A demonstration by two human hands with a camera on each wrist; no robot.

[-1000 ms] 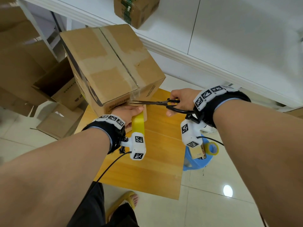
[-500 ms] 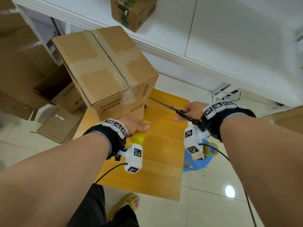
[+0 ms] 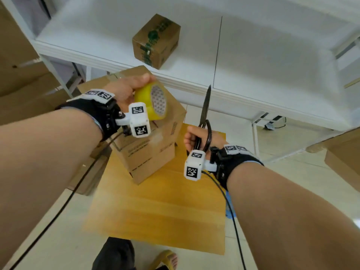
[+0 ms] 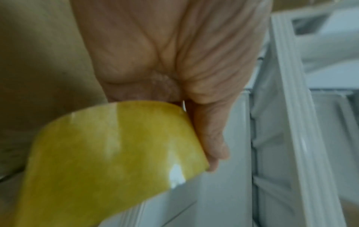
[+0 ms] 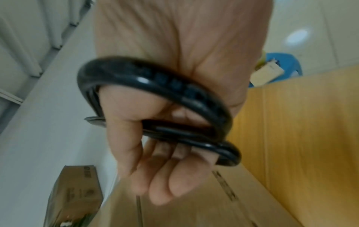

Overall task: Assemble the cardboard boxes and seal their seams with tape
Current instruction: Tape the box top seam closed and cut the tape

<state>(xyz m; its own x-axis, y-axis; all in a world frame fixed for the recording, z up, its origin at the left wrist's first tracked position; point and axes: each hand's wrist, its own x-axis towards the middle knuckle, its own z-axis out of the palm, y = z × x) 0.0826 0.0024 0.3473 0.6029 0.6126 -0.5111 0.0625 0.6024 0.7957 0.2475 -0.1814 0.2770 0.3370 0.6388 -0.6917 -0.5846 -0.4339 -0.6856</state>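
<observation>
A taped brown cardboard box stands on the small wooden table. Over the box's top my left hand grips a yellow tape roll; the left wrist view shows the tape roll under my curled fingers. To the right of the box my right hand holds black scissors, blades together and pointing up. In the right wrist view the fingers pass through the black scissors handles, with the box below.
A small box with green print sits on the white shelf behind. Flattened and open cartons pile up at the left, another carton at the right. A blue stool stands beside the table. My sandalled foot is below.
The left hand has lifted the tape roll from the table's near side up over the box. The right hand drew the scissors back from the box and turned the blades upward.
</observation>
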